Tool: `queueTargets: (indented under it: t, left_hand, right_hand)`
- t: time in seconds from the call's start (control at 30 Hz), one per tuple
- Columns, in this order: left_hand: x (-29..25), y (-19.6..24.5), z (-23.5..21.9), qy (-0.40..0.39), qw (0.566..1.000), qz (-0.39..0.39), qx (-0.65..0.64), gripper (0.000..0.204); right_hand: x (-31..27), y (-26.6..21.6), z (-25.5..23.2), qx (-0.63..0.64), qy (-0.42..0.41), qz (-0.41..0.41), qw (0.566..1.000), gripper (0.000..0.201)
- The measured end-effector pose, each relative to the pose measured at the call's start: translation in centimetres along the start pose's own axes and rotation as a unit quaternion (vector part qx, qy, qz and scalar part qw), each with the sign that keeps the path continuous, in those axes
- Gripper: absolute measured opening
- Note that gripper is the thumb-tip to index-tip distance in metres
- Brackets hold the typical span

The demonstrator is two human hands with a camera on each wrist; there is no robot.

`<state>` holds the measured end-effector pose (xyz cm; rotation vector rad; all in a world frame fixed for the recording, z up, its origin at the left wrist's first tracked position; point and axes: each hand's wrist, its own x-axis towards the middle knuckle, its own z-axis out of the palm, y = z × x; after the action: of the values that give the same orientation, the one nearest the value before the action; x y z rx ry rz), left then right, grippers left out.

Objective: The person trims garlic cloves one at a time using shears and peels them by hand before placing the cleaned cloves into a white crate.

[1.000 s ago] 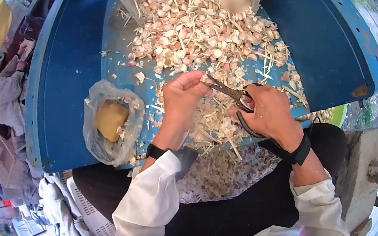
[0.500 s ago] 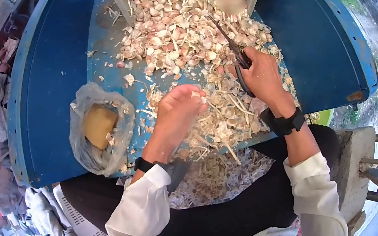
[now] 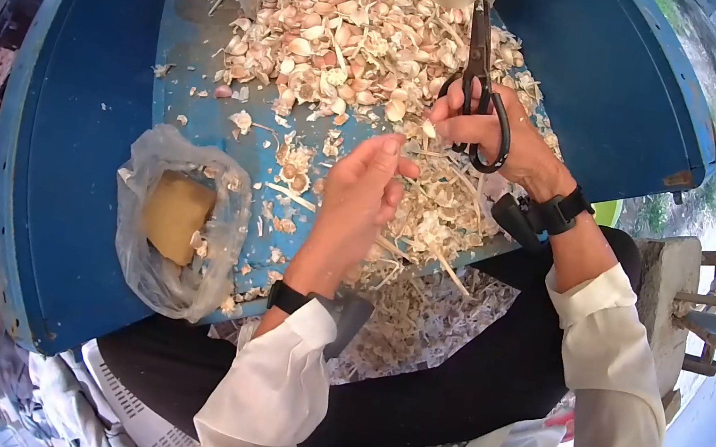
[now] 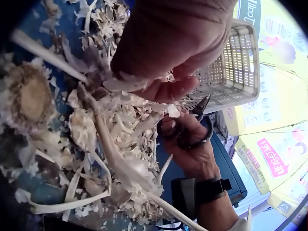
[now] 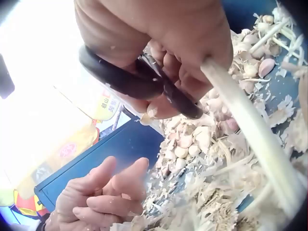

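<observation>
My right hand (image 3: pixel 523 147) holds black-handled scissors (image 3: pixel 477 58), fingers through the loops and blades pointing away over the heap of garlic cloves (image 3: pixel 346 20). Its thumb and fingertip also pinch a small pale garlic piece (image 3: pixel 429 129). Close by on the left is my left hand (image 3: pixel 355 194), its fingers loosely bent with nothing visible between them. In the right wrist view the left hand (image 5: pixel 103 197) appears below the scissor loops (image 5: pixel 125 79). Under both hands lie papery skins and cut stems (image 3: pixel 437 209).
A clear plastic bag (image 3: pixel 127 255) with a tan block (image 3: pixel 177 216) inside sits at the left on the blue metal table (image 3: pixel 92 129). Behind the cloves stands a pale slotted crate (image 4: pixel 245 62). A wooden stool (image 3: pixel 666 278) is at the right.
The scissors, first at the left hand's fingertips, moved away over the heap and swung upright. The small garlic piece went from the left fingers to the right hand's pinch.
</observation>
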<state>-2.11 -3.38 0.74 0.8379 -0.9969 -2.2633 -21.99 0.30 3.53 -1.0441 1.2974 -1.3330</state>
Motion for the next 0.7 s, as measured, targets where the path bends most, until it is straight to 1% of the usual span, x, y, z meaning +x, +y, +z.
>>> queueTargets:
  t: [0.03,0.1,0.13,0.17,0.2,0.23,0.27,0.3,0.33,0.37,0.4,0.43,0.5,0.53,0.57,0.6,0.63,0.67,0.7]
  left_hand:
    - [0.1,0.0,0.7,-0.016,1.0,-0.004,-0.005,0.034]
    - [0.3,-0.8,1.5,-0.01,1.0,0.003,-0.009,0.032]
    - [0.5,-1.4,1.3,-0.004,1.0,0.017,0.022,0.029]
    - [0.5,-1.9,1.2,0.002,0.998,0.031,0.053,0.026]
    - [0.3,-1.9,1.1,0.003,0.998,0.03,0.053,0.026]
    - [-0.1,-1.8,0.8,0.005,0.998,0.011,0.063,0.024]
    - [-0.5,-1.8,0.5,0.006,0.997,-0.011,0.071,0.022]
    - [-1.1,-1.4,0.3,0.008,0.997,-0.016,0.07,0.022]
    - [-1.7,-0.7,0.2,-0.017,0.988,-0.038,0.147,0.023]
    - [-2.1,-0.4,0.2,-0.044,0.972,-0.058,0.222,0.025]
    - [-2.4,-0.5,0.1,-0.032,0.976,-0.058,0.205,0.022]
    - [-2.4,-0.6,-0.1,-0.033,0.976,-0.057,0.205,0.022]
    - [-2.1,-1.0,-0.8,-0.001,0.996,-0.071,0.061,0.017]
    - [-1.9,-0.9,-1.1,-0.001,0.996,-0.073,0.059,0.017]
    - [-1.6,-0.7,-1.3,0.024,0.997,-0.071,-0.001,0.016]
    - [-1.4,-0.6,-1.4,0.049,0.995,-0.068,-0.06,0.015]
    - [-1.3,-0.7,-1.3,0.05,0.995,-0.068,-0.06,0.015]
    - [-1.1,-0.8,-1.4,0.061,0.994,-0.064,-0.068,0.016]
    - [-1.1,-0.8,-1.4,0.073,0.993,-0.059,-0.077,0.017]
  right_hand:
    - [-0.7,-0.5,0.3,-0.001,0.004,0.0,1.0,0.019]
    - [-2.0,-0.9,1.1,0.046,-0.067,0.029,0.996,0.017]
    - [-2.3,-0.5,1.2,-0.002,-0.056,0.018,0.998,0.015]
    - [-2.6,-0.4,1.0,-0.002,-0.055,0.02,0.998,0.015]
    - [-2.8,-0.2,0.8,-0.068,-0.065,0.012,0.996,0.016]
    - [-2.9,0.1,0.6,-0.133,-0.075,0.005,0.988,0.016]
    - [-2.9,0.6,0.6,-0.127,-0.063,-0.017,0.99,0.015]
    - [-2.7,1.0,0.0,-0.124,-0.063,-0.013,0.99,0.015]
    - [-2.2,1.3,-0.8,-0.28,-0.017,-0.049,0.959,0.014]
    - [-1.8,1.3,-1.7,-0.429,0.03,-0.085,0.899,0.013]
    - [-1.4,1.0,-2.5,-0.472,0.031,-0.056,0.879,0.014]
    - [-1.3,0.8,-3.0,-0.473,0.032,-0.058,0.879,0.014]
    - [-1.0,0.6,-3.8,-0.572,0.007,-0.021,0.82,0.014]
    - [-0.1,1.3,-3.8,-0.513,0.084,-0.037,0.853,0.014]
    - [0.8,1.7,-3.6,-0.514,0.084,-0.034,0.853,0.014]
    - [1.7,2.0,-3.3,-0.486,0.094,-0.043,0.868,0.015]
    - [2.4,2.3,-2.8,-0.458,0.103,-0.052,0.882,0.017]
    - [2.9,2.9,-2.2,-0.457,0.089,-0.102,0.879,0.021]
    - [3.2,3.6,-2.1,-0.455,0.086,-0.102,0.88,0.021]
